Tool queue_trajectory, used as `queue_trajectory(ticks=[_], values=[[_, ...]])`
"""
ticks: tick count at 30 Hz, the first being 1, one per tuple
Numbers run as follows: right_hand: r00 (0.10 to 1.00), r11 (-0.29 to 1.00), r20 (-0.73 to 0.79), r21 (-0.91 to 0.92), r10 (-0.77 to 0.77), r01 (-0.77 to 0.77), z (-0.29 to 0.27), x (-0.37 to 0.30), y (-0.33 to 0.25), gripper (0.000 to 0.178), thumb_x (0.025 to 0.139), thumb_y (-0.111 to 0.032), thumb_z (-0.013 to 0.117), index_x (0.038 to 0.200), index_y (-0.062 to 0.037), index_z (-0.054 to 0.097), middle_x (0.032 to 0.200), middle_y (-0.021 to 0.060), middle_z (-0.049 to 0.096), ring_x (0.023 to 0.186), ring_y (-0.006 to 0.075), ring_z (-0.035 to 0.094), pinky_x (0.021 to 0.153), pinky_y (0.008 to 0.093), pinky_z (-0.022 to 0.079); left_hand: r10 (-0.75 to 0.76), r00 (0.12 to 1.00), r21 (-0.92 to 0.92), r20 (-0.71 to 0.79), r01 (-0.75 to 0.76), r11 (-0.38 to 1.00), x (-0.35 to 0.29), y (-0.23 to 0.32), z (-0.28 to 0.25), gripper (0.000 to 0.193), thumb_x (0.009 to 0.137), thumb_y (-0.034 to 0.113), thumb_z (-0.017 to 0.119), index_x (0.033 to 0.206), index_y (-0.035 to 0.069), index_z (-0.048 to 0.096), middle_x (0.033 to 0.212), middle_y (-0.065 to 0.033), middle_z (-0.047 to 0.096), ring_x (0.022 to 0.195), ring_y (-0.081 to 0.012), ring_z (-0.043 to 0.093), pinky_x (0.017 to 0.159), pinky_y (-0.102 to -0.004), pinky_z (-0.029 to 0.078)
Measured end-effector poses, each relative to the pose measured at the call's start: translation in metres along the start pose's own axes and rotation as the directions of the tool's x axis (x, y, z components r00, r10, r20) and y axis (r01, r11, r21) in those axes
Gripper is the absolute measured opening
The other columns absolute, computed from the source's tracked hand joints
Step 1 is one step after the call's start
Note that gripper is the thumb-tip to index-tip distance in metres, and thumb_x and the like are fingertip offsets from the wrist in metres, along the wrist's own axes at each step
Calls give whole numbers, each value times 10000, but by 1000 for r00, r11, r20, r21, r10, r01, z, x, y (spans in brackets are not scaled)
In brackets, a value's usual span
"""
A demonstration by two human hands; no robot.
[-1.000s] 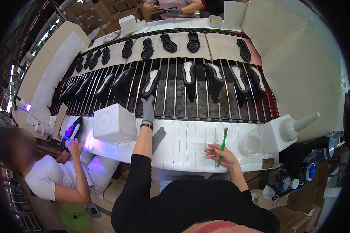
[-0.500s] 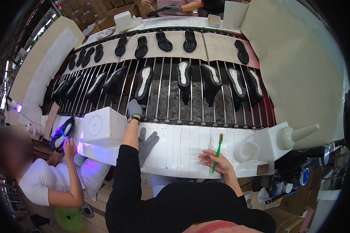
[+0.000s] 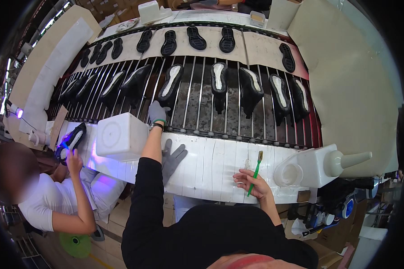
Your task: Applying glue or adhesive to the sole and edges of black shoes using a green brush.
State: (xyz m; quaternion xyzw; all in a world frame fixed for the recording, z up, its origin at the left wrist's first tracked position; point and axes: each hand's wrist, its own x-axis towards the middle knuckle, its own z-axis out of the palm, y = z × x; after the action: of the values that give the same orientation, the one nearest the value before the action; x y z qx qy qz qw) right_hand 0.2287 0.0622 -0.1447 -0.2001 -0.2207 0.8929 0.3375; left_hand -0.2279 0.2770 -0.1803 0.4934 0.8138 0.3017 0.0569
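Observation:
My left hand (image 3: pixel 158 112), in a grey glove, reaches across the table edge onto the roller conveyor. Its fingers are closed on the near end of a black shoe (image 3: pixel 164 95), whose underside with a white strip faces up. My bare right hand (image 3: pixel 261 187) is over the white table (image 3: pixel 206 168), holding a green-handled brush (image 3: pixel 256 175) with its bristle end upward and fingers half curled. A loose grey glove (image 3: pixel 174 161) lies flat beside my left forearm. To the right of my right hand stands a white tub (image 3: pixel 288 174).
More upturned black shoes (image 3: pixel 219 87) rest along the rollers; black soles (image 3: pixel 227 40) lie on the beige strip behind. A white box (image 3: pixel 121 136) stands left of my forearm, a white spouted container (image 3: pixel 321 165) to the right. A co-worker at left brushes a shoe (image 3: pixel 72 141) under violet light.
The view has shifted, so the conveyor appears higher. My left hand remains at the same shoe; my right hand still holds the brush. The co-worker's hand and brush have moved slightly along their shoe.

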Motion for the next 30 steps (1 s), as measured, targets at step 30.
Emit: queue_trajectory(ticks=[30], values=[[990, 990, -6, 0, 142, -142, 3, 1, -4, 453, 948, -201, 547, 1335, 16, 461, 1282, 177, 539, 1140, 246, 563, 966, 366, 464, 143, 799, -795, 584, 527, 300, 67, 240, 241, 803, 859, 572, 555, 1296, -94, 453, 1202, -167, 579, 1059, -238, 554, 926, -300, 424]])
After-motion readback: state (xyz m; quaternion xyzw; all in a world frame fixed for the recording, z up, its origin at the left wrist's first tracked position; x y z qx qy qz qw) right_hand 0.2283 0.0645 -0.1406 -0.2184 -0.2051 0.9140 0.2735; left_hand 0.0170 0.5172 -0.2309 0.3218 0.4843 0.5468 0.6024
